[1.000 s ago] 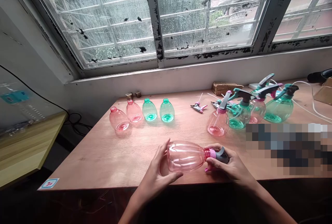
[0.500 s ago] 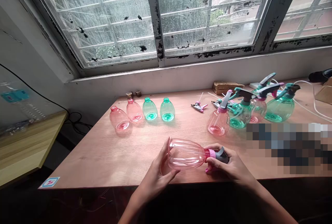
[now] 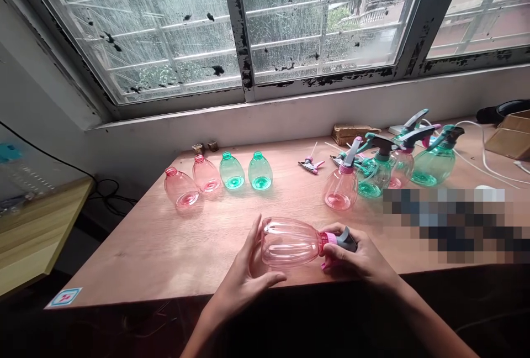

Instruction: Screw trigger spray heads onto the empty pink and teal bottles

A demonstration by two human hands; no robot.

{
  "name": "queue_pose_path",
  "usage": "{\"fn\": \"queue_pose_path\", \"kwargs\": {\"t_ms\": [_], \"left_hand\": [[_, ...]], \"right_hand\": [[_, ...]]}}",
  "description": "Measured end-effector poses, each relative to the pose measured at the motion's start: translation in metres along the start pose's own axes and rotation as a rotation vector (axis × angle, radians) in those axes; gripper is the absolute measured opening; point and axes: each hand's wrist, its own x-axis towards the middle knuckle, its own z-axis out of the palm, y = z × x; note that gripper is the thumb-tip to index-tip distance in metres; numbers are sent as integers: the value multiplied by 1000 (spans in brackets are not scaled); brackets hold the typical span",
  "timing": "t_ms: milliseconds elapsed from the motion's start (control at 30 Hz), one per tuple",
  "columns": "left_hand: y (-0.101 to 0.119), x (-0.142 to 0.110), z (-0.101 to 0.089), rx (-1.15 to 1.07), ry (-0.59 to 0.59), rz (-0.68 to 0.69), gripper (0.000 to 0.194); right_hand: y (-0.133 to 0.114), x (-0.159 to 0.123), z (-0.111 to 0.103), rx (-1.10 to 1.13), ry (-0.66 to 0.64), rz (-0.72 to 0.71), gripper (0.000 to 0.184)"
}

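A pink transparent spray bottle (image 3: 290,243) lies on its side in the air above the front of the table, its base to the left. My right hand (image 3: 361,252) is closed around its pink collar and grey spray head (image 3: 345,240). My left hand (image 3: 245,272) is cupped beside the base with fingers and thumb spread; the thumb looks apart from the bottle, and whether the fingertips touch it is hard to tell. Just behind stands an upright pink spray bottle (image 3: 339,189) with its head fitted.
Headless pink bottles (image 3: 181,188) and green bottles (image 3: 260,173) stand at the back left. Loose spray heads (image 3: 311,166) lie at centre back. Several green and pink spray bottles (image 3: 433,164) stand at right, near white cables and a cardboard box (image 3: 510,137). The table's front edge is close.
My left thumb and fingers have loosened from around the bottle's base. My right hand keeps its hold on the spray head. The whole view has shifted slightly.
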Motion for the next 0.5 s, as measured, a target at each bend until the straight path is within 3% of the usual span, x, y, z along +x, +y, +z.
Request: {"fn": "queue_pose_path", "kwargs": {"t_ms": [300,433,500], "left_hand": [[2,0,1,58,-11,52,86],[3,1,-1,16,-16,12,98],[3,1,-2,25,-9,1,93]], "right_hand": [[-3,1,-3,-16,-83,-21,32],[-3,1,-4,5,-98,-31,31],[-2,2,-4,21,-93,-19,32]]}}
